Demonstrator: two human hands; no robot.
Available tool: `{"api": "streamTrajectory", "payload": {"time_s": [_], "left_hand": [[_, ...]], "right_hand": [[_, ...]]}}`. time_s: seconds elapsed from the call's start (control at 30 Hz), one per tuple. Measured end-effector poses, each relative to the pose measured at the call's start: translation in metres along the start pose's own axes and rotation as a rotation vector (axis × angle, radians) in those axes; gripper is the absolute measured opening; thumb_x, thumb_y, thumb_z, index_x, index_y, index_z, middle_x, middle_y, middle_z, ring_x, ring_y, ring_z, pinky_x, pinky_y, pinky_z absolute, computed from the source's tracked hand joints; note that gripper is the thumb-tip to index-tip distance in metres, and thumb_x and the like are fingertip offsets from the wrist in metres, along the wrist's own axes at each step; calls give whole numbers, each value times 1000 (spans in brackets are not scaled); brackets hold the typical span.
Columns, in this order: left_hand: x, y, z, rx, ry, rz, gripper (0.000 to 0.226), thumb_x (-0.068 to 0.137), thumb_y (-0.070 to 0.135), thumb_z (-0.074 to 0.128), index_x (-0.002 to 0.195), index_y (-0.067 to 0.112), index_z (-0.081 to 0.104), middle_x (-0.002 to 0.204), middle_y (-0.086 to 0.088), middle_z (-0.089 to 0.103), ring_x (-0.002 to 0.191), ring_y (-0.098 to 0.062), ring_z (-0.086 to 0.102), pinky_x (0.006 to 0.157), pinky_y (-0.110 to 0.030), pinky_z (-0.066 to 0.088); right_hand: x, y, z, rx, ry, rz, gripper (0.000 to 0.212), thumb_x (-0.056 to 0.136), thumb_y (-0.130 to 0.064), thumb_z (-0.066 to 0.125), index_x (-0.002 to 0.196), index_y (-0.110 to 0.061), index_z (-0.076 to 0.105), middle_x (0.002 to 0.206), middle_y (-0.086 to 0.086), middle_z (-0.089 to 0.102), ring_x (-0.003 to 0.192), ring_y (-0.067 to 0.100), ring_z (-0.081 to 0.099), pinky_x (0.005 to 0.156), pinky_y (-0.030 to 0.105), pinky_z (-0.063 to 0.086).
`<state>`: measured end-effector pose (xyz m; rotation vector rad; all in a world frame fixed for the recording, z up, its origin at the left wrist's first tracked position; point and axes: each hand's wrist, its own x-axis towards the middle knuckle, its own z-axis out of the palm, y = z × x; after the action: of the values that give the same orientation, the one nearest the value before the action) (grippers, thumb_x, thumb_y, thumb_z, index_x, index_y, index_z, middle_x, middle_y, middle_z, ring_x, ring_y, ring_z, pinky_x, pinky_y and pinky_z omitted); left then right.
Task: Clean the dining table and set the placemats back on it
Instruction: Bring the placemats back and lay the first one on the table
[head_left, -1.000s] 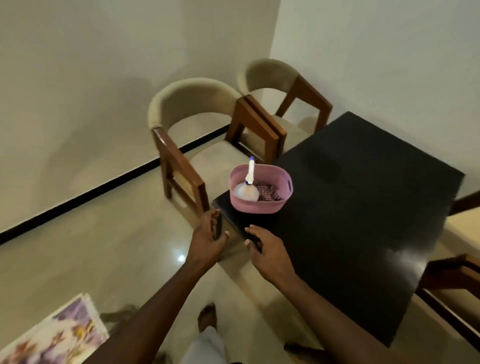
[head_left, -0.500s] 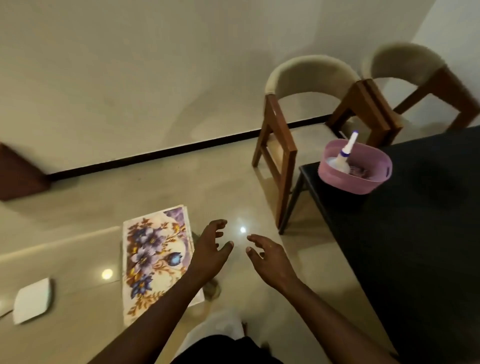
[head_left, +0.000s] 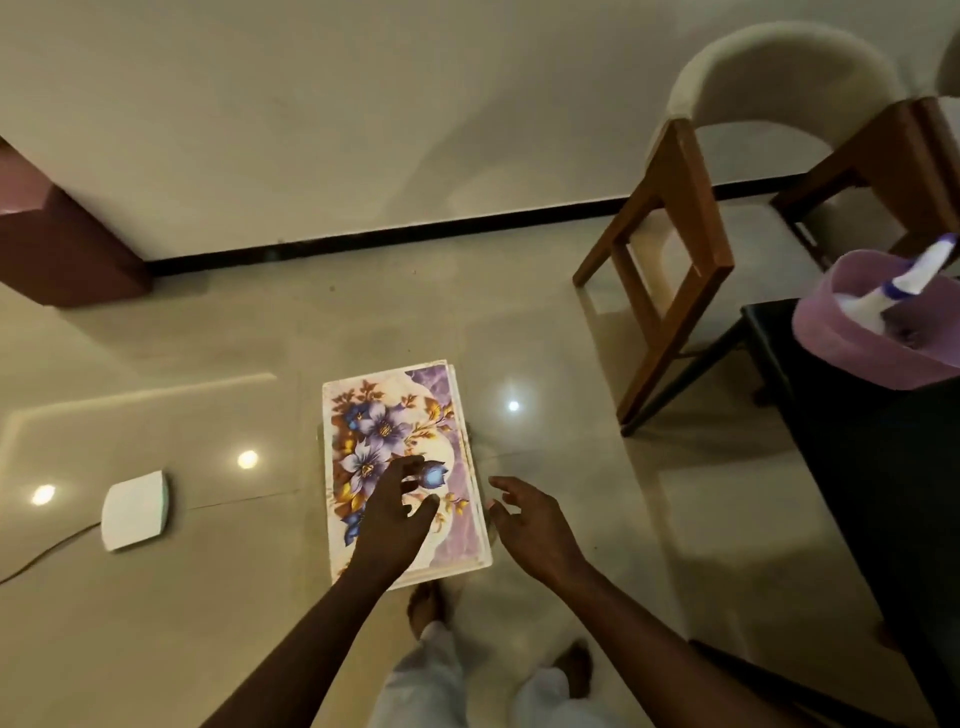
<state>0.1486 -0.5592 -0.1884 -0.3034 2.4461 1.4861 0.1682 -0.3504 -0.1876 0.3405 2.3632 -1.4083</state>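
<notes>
A stack of floral placemats (head_left: 384, 431), white with purple and blue flowers, lies on the tiled floor in front of my feet. My left hand (head_left: 397, 514) hovers over the lower half of the stack with its fingers spread, holding nothing. My right hand (head_left: 530, 525) is open just off the stack's right edge. The black dining table (head_left: 883, 467) fills the right side. On its near corner stands a pink basket (head_left: 852, 343) with a white spray bottle (head_left: 904, 280) inside.
Two wooden chairs with cream padding (head_left: 727, 182) stand by the table's corner near the wall. A white flat box with a cable (head_left: 136, 509) lies on the floor at left. A brown furniture corner (head_left: 57, 244) juts in at far left.
My view has swung left and down from the table to the floor. Both hands left the table corner and now reach down over the placemats.
</notes>
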Motion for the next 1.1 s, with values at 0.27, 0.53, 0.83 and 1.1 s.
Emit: {"api": "streamTrajectory", "payload": {"time_s": [0.27, 0.53, 0.83, 1.1], "left_hand": [[67, -100, -66, 47, 0, -147, 39, 93, 11, 71, 124, 33, 58, 118, 8, 66, 101, -5, 67, 69, -11, 55], [107, -209, -83, 158, -114, -451, 51, 91, 31, 77, 137, 18, 58, 135, -5, 64, 116, -27, 64, 101, -44, 52], [125, -246, -75, -283, -162, -904, 80, 89, 25, 81, 153, 14, 35, 142, -18, 58, 98, -23, 66, 88, -39, 51], [109, -225, -92, -253, -159, -896, 22, 94, 14, 73, 116, 11, 71, 86, -5, 80, 77, -24, 72, 75, -36, 56]], "right_hand": [[81, 24, 82, -62, -68, 234, 51, 98, -38, 69, 143, -19, 57, 143, 4, 64, 127, 23, 63, 107, 38, 51], [143, 72, 138, -76, -157, 432, 58, 98, -44, 67, 147, -19, 49, 147, 5, 58, 132, 27, 58, 103, 33, 47], [176, 108, 158, 33, -138, 668, 91, 92, -47, 73, 162, -21, 20, 163, 9, 38, 143, 36, 46, 115, 50, 44], [160, 96, 145, 34, -61, 556, 39, 96, -38, 72, 127, -15, 66, 124, 6, 71, 104, 27, 70, 95, 44, 59]]}}
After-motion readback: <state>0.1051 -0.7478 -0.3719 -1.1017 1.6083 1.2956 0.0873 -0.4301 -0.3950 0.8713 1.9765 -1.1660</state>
